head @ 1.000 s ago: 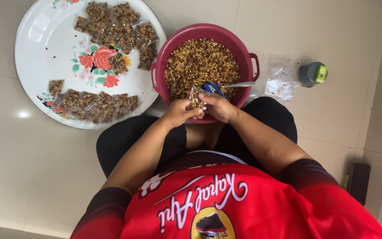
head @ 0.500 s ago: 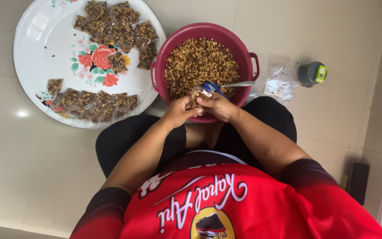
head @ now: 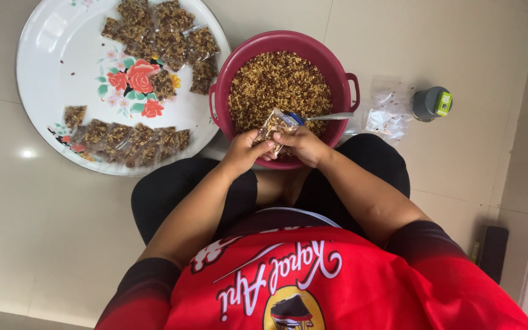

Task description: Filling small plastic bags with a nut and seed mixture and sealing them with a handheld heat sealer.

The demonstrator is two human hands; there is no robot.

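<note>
— What is held by the hands?

— A small clear packet (head: 274,128) of brown mix is pinched by the left hand (head: 244,153) and right hand (head: 302,145), fingers closed on it — over the near rim of the maroon basin (head: 343,79).

— And nearby?

— Filled packets (head: 126,142) are laid on the floral tray (head: 56,67).

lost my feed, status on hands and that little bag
Left hand and right hand both grip small clear bag over red basin. Spoon rests inside. Nothing obstructing.

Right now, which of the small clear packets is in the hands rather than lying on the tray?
The packet over the red basin's near rim, pinched between left hand and right hand. All other filled packets lie on the white floral tray.
</note>
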